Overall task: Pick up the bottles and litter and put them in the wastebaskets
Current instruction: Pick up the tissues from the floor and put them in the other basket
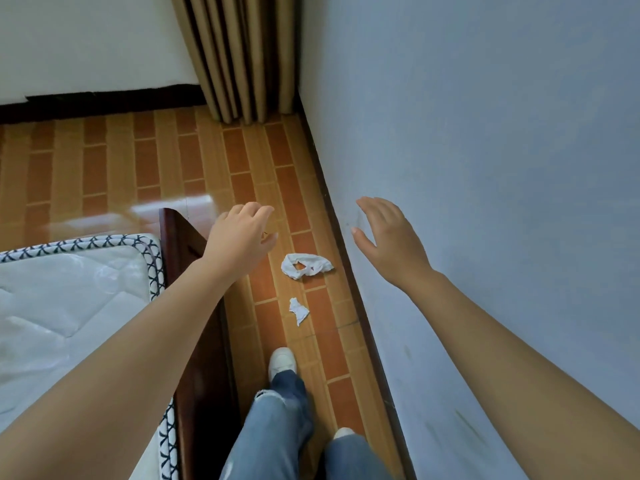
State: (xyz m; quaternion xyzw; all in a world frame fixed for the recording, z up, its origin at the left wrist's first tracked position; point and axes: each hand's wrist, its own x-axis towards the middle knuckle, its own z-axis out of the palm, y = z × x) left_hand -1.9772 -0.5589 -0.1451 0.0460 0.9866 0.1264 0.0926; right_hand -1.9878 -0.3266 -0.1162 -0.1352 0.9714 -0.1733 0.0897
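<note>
Two pieces of white crumpled paper lie on the tiled floor in the narrow gap between bed and wall: a larger scrap (305, 266) and a smaller scrap (298, 310) nearer my feet. My left hand (239, 233) hovers above the floor, just left of the larger scrap, fingers loosely curled and holding nothing. My right hand (389, 233) is raised in front of the wall to the right, fingers spread and relaxed, empty. No bottle or wastebasket is in view.
A bed with a white mattress (65, 306) and dark wooden frame (194, 306) bounds the left side. A pale wall (485, 168) with dark skirting runs along the right. Brown curtains (239, 57) hang in the far corner. My legs and white shoes (282, 363) stand in the gap.
</note>
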